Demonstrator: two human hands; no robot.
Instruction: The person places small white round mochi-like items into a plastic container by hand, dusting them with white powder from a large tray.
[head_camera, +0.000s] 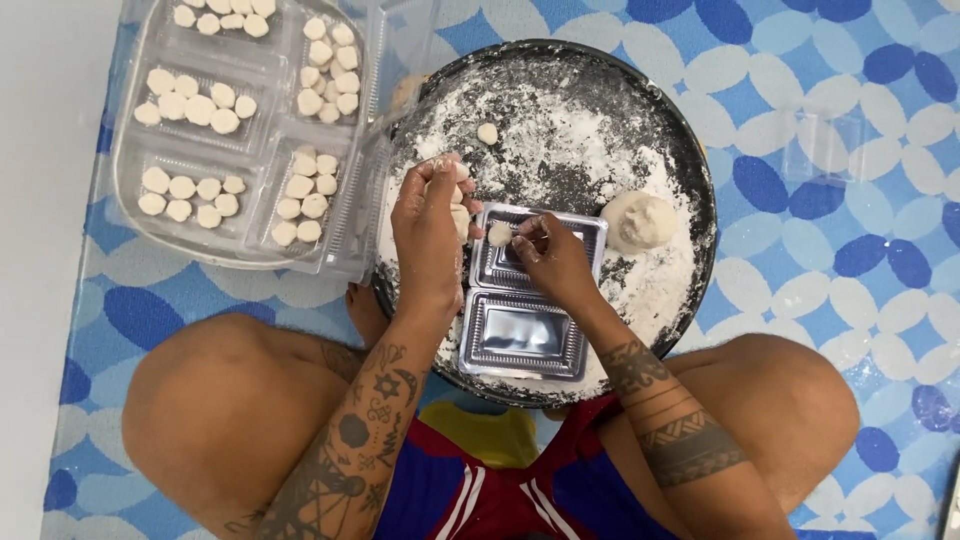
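— Fingers (528, 235) of the right hand (555, 262) pinch a small dough piece (499, 234), right?

— Yes, clamped on it, just over the near rim of an open clear box (522, 335) lying in the floured pan (650, 120). The left hand (428, 225) is curled shut on more dough (mostly hidden), touching the same piece.

— Room to move?

— A dough ball (640, 221) sits just right of the box; one loose piece (487, 132) lies farther back. Floured space between them is open.

— And past the pan's left edge?

— A stack of trays (260, 150) filled with pieces, touching the rim, on the blue patterned mat (850, 200).
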